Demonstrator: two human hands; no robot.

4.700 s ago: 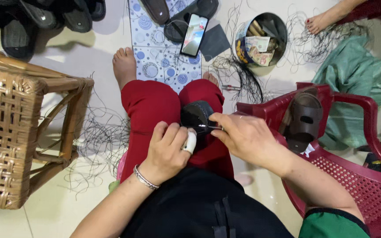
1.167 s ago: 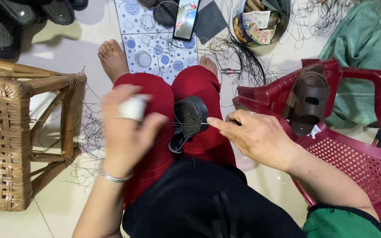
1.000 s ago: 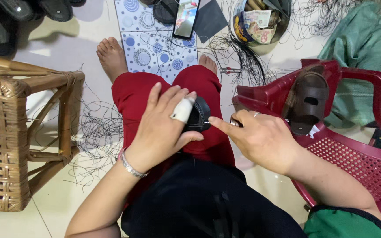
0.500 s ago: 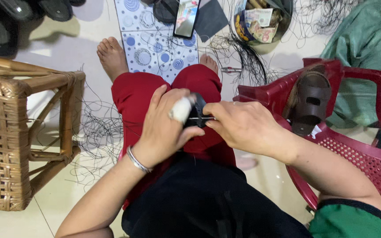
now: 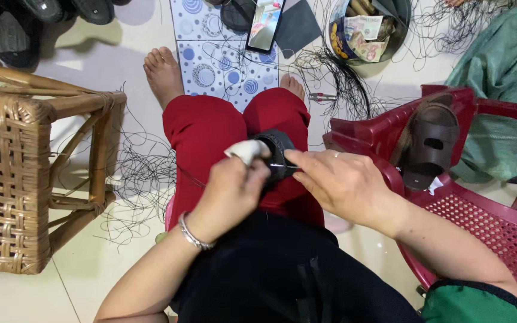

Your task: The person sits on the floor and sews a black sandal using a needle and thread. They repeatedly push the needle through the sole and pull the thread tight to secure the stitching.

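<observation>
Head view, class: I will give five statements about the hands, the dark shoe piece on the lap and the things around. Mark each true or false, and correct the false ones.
1. Both hands meet at the dark shoe piece on the red-trousered lap. True.
2. The left hand has a white wrap on one finger. True.
3. The right hand wears a silver bangle. False: the silver bangle is on the left wrist.
4. A brown sandal lies on the red plastic chair. True.
5. The wicker stool stands to the person's right. False: it stands to the left.
</observation>
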